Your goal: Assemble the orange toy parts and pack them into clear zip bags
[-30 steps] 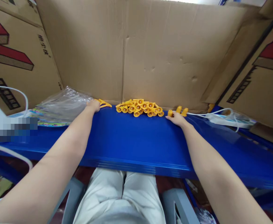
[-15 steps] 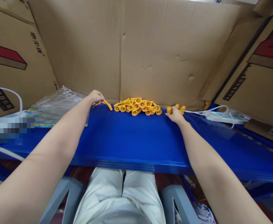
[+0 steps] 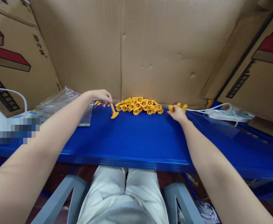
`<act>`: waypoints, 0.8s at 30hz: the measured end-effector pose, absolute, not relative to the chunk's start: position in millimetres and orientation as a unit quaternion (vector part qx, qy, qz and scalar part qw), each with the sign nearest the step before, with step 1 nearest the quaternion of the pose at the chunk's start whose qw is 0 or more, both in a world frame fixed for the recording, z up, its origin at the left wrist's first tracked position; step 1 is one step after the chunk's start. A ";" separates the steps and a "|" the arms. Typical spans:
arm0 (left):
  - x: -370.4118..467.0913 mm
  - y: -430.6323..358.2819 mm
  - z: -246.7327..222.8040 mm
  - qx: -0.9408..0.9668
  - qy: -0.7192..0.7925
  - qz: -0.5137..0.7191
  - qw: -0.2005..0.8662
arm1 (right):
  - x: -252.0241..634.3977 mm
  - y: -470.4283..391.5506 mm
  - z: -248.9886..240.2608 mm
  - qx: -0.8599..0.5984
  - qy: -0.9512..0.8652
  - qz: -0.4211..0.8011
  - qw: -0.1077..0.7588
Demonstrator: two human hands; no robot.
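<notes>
We see a blue table (image 3: 131, 140). On it are piled yellow cones (image 3: 140, 105), clear bags (image 3: 63, 99) and a power strip (image 3: 231, 115).

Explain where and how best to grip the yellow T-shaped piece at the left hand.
Grip the T-shaped piece by its crossbar, probably from the near side: that wider end is nearest the camera, while the left hand is at the narrow shaft.

A yellow T-shaped piece (image 3: 114, 112) hangs below the left fingers (image 3: 108, 102); right fingers (image 3: 171, 111) touch a yellow cup (image 3: 171, 108).
</notes>
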State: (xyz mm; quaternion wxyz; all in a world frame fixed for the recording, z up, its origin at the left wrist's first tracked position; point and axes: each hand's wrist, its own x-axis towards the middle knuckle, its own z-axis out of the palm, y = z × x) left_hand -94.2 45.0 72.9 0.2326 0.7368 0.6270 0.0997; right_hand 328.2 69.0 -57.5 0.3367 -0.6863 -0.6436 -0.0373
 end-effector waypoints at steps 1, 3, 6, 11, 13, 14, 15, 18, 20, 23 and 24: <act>-92.0 41.3 73.1 0.743 0.617 0.095 0.241 | 328.0 69.0 -57.6 -0.687 -0.643 -0.038 0.337; -85.9 34.5 69.8 0.751 0.601 0.100 0.254 | 327.7 69.0 -57.7 -0.687 -0.642 -0.039 0.338; -73.6 27.2 57.7 0.754 0.587 0.150 0.251 | 327.1 68.9 -57.7 -0.683 -0.642 -0.039 0.346; -55.0 22.4 40.7 0.763 0.560 0.244 0.208 | 325.5 68.1 -56.8 -0.676 -0.647 -0.032 0.352; -48.7 21.0 37.6 0.757 0.573 0.266 0.168 | 325.2 67.8 -56.4 -0.680 -0.645 -0.028 0.347; -45.6 20.1 35.9 0.753 0.581 0.275 0.140 | 325.1 67.7 -56.2 -0.681 -0.645 -0.026 0.344; -42.5 19.1 33.5 0.749 0.589 0.284 0.108 | 325.0 67.7 -56.2 -0.681 -0.646 -0.026 0.343; -34.1 16.6 20.4 0.750 0.598 0.282 0.021 | 325.0 68.0 -56.5 -0.677 -0.649 -0.024 0.346; -30.7 16.2 7.6 0.768 0.589 0.252 0.006 | 325.1 68.2 -57.0 -0.676 -0.649 -0.026 0.347; -30.2 17.5 -10.2 0.798 0.576 0.173 0.016 | 325.0 68.3 -57.1 -0.678 -0.648 -0.036 0.345; -31.1 18.1 -14.2 0.805 0.571 0.158 0.027 | 324.8 68.2 -56.7 -0.678 -0.649 -0.039 0.344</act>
